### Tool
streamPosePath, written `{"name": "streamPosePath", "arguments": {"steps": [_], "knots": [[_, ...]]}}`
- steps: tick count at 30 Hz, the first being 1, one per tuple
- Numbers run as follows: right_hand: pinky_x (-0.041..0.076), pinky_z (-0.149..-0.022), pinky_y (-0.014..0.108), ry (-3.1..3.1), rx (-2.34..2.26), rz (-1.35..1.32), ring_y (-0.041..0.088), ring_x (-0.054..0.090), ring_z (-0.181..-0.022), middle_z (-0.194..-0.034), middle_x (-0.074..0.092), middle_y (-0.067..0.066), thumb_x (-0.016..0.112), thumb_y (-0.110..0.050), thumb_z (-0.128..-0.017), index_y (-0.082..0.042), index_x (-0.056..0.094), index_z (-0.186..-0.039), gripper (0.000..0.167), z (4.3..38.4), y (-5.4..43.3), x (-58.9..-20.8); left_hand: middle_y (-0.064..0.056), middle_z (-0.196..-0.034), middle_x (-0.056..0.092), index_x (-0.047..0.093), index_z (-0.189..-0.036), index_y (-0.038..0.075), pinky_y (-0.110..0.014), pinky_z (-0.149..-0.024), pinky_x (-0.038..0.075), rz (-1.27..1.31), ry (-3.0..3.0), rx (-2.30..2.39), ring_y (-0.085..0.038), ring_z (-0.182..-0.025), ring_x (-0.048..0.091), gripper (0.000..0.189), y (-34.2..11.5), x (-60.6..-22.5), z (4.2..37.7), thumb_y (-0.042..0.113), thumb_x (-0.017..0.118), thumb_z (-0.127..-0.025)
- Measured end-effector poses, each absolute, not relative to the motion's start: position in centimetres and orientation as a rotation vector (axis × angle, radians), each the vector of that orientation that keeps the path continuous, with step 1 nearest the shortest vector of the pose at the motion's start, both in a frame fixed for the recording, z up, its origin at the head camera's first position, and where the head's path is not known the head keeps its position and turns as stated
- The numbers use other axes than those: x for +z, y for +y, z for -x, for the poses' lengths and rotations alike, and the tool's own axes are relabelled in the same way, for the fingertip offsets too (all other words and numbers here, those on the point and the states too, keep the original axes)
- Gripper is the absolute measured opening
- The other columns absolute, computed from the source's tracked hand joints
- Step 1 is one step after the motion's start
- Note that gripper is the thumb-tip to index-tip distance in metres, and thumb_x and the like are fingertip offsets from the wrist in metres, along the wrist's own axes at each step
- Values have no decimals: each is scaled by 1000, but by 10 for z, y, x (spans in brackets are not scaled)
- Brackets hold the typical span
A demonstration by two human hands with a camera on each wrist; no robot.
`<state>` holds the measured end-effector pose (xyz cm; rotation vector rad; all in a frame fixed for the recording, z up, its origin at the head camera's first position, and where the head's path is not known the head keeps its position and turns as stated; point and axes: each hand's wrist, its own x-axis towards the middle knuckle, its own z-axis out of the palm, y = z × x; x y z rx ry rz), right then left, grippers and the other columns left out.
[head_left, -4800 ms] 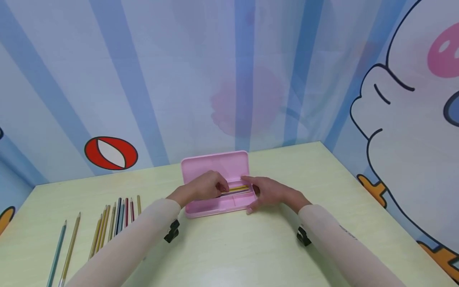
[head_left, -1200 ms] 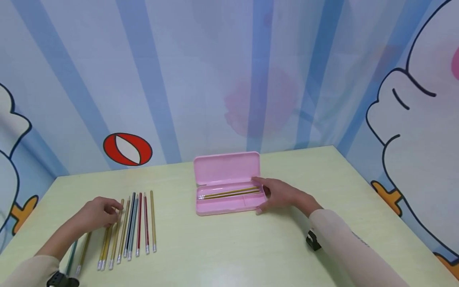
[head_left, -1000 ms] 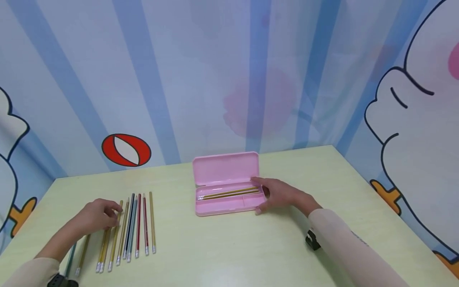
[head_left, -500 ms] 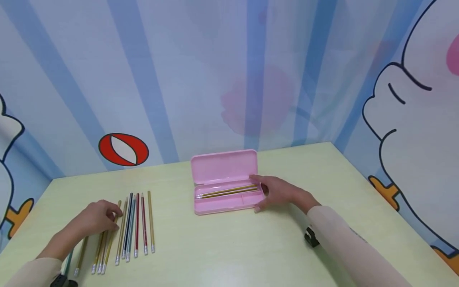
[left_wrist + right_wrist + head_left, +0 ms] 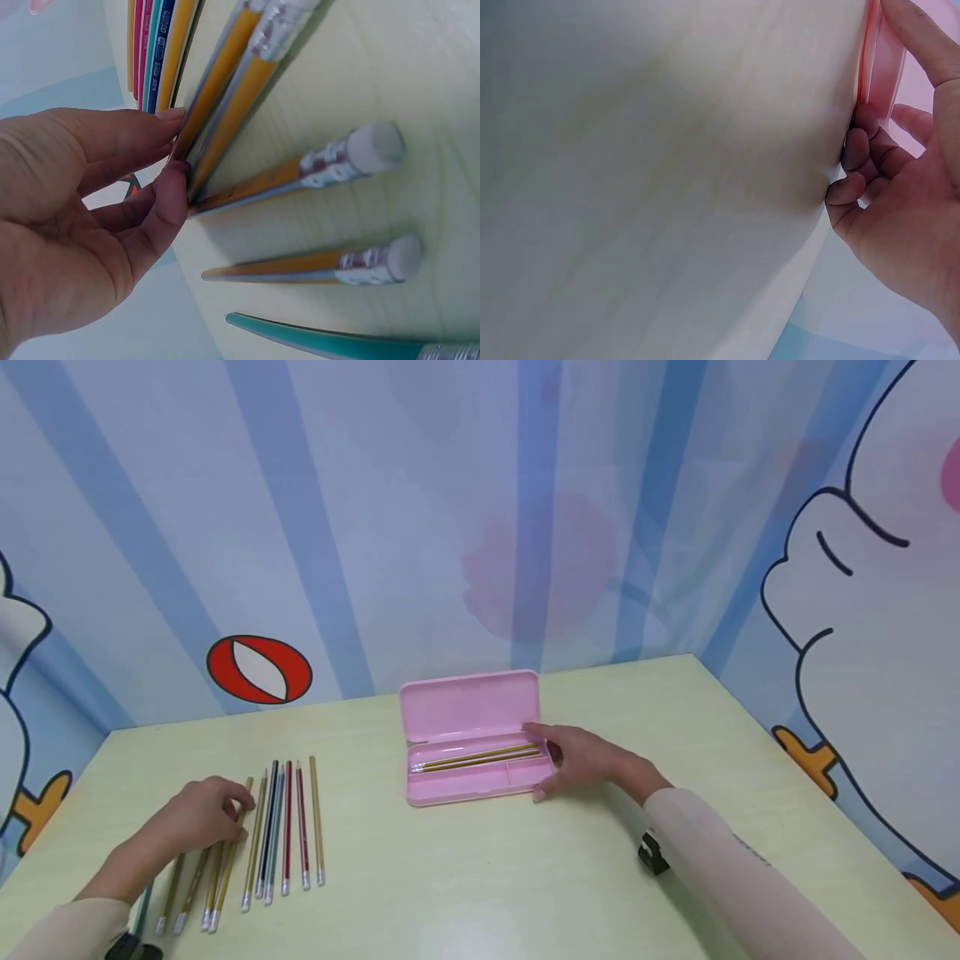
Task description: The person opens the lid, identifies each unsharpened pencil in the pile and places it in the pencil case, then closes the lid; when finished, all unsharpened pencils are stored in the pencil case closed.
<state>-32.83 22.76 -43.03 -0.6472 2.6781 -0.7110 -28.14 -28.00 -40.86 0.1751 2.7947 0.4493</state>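
Note:
My left hand (image 5: 197, 814) is over the row of pencils at the table's left. Thumb and fingertips pinch two yellow pencils (image 5: 247, 94) lying side by side, eraser ends toward me. A third yellow pencil (image 5: 262, 182) fans out from them, its far end hidden by the fingers. At the middle back stands a pink pencil case (image 5: 470, 710), lid raised. Several yellow pencils (image 5: 472, 760) lie lengthwise in its long compartment. My right hand (image 5: 581, 762) grips the case's right end, thumb at the front and fingers behind.
Right of my left hand lie yellow, dark blue, light blue and red pencils (image 5: 287, 827), roughly parallel. Another yellow pencil (image 5: 300, 266) and a teal pencil (image 5: 322, 339) lie to its left. A patterned cloth wall (image 5: 420, 527) rises behind the table (image 5: 480, 893).
My left hand has gone from the case to the pencils on the left. Under it, the yellow pencils have bunched, then one has swung away leftward. The right hand keeps its hold.

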Motion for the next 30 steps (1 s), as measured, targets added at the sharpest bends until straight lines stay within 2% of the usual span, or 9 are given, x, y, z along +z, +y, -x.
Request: {"name": "streamPosePath", "arguments": {"steps": [7, 20, 24, 30], "knots": [[44, -100, 40, 2665, -738, 612, 23, 49, -113, -138, 53, 12, 88, -41, -73, -15, 30, -158, 107, 327, 227, -432, -12, -86, 67, 69, -107, -6, -38, -66, 51, -159, 2793, 430, -22, -74, 58, 30, -277, -407, 281, 1, 77, -79], [44, -93, 37, 2656, -749, 655, 24, 48, -108, -127, 55, 12, 89, -40, -72, -12, 30, -158, 108, 330, 228, -433, -10, -82, 61, 67, -111, -6, -35, -63, 46, -170, 2816, 431, -22, -72, 53, 35, -270, -409, 280, 1, 77, -78], [44, -95, 38, 2651, -747, 666, 24, 48, -110, -130, 54, 12, 88, -41, -73, -11, 29, -158, 107, 330, 228, -433, -10, -82, 62, 66, -112, -6, -35, -62, 47, -138, 2806, 439, -22, -71, 54, 34, -272, -409, 278, 1, 75, -79], [45, -100, 40, 2656, -740, 636, 25, 48, -114, -140, 52, 14, 88, -41, -73, -13, 29, -158, 107, 329, 228, -431, -12, -81, 66, 62, -115, -10, -35, -58, 52, -91, 2753, 551, -16, -60, 62, 34, -274, -409, 275, -1, 72, -83]]}}
